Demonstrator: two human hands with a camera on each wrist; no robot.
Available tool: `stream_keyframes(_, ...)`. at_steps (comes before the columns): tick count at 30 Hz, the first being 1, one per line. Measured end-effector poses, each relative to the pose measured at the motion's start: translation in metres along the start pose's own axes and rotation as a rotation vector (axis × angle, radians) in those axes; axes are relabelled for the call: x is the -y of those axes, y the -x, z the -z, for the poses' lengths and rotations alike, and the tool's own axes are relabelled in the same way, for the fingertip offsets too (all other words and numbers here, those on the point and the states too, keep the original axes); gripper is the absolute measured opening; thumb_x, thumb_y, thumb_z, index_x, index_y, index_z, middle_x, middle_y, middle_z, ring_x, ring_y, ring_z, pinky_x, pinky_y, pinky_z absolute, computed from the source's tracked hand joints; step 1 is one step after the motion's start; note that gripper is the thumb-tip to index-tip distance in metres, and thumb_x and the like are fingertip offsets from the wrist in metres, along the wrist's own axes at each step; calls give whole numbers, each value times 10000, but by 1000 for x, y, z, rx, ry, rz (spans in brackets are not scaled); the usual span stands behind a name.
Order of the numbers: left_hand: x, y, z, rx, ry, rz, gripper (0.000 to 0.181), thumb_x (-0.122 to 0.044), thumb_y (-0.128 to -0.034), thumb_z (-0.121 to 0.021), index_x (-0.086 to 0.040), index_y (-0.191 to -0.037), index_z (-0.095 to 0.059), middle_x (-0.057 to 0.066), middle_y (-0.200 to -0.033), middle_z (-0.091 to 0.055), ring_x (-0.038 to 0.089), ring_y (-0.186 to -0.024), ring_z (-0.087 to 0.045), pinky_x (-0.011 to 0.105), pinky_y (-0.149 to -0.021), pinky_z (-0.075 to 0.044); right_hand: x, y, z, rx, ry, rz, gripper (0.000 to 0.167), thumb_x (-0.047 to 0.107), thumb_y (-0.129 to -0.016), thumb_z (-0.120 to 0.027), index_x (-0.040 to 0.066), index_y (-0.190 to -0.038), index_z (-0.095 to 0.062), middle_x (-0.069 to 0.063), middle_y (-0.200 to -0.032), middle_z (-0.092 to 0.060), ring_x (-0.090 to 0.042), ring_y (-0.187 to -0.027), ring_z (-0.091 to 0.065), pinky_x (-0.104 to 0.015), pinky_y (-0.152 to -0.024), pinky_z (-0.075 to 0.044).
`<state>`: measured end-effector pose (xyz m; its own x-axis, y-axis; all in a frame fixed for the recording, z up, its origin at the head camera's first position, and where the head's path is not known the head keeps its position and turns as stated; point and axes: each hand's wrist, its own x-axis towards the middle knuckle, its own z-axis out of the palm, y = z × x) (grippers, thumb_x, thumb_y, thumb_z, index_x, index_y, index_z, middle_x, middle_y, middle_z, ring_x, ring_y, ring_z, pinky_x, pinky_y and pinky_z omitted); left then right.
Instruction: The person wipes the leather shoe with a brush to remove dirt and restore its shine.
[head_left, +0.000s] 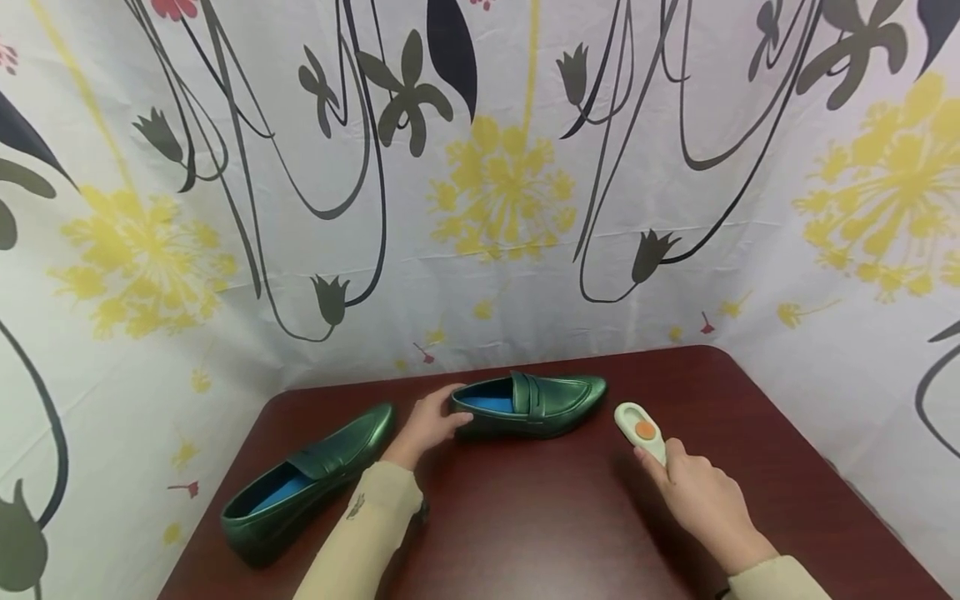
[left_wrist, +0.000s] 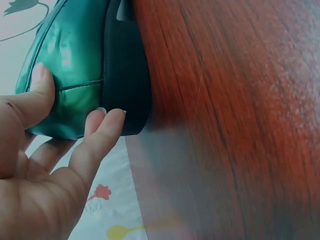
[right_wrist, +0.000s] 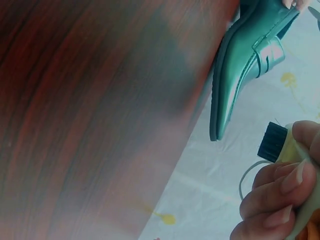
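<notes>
A shiny green loafer [head_left: 566, 400] with a blue insole lies near the table's back edge, its toe to the right. My left hand [head_left: 427, 425] grips it by the heel, thumb on one side and fingers on the other, as the left wrist view shows at the heel [left_wrist: 75, 107]. In my right hand [head_left: 705, 500] is a small pale green brush [head_left: 626, 414] with an orange button. Its dark bristles [right_wrist: 273, 142] show in the right wrist view, apart from the loafer's toe.
The second green loafer [head_left: 330, 458] lies at the table's left, toe pointing to the back right. The dark red wooden table [head_left: 540, 517] has rounded back corners. White cloth [head_left: 480, 317] with printed flowers hangs behind and at both sides.
</notes>
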<state>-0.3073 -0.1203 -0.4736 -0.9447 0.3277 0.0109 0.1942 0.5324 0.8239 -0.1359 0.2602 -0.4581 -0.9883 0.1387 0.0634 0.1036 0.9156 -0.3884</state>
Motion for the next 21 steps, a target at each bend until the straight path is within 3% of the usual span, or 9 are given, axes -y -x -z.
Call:
stream_keyframes(5,-2,-7,-2,-11,9,42,570,-231,-935,-742,-152,-1455,-524,202,-1124,-665,241,-777,-714,367,-664,-611,-2,-1,1,-6,2,-4,656,679,-1013,-333,42,-923,-463,-76,-625,-502,-262,-528,-506,-396,-448,-356)
stream_keyframes(11,-8,-22,-8,-5,15,94,550,-249,-946,-728,-167,-1452,-527,187,-1310,-630,253,-881,-702,400,-701,-620,-3,-1,0,-3,-1,-7,649,675,-1015,-334,46,-921,-465,-73,-624,-500,-261,-530,-504,-397,-451,-357)
stream_keyframes(21,-18,-46,-19,-16,12,133,573,-260,-962,-706,-166,-1485,-491,214,-1385,-577,290,-863,-715,400,-712,-621,2,-4,-5,-11,-17,-11,656,675,-1011,-355,36,-933,-480,-81,-630,-516,-270,-538,-528,-413,-453,-368)
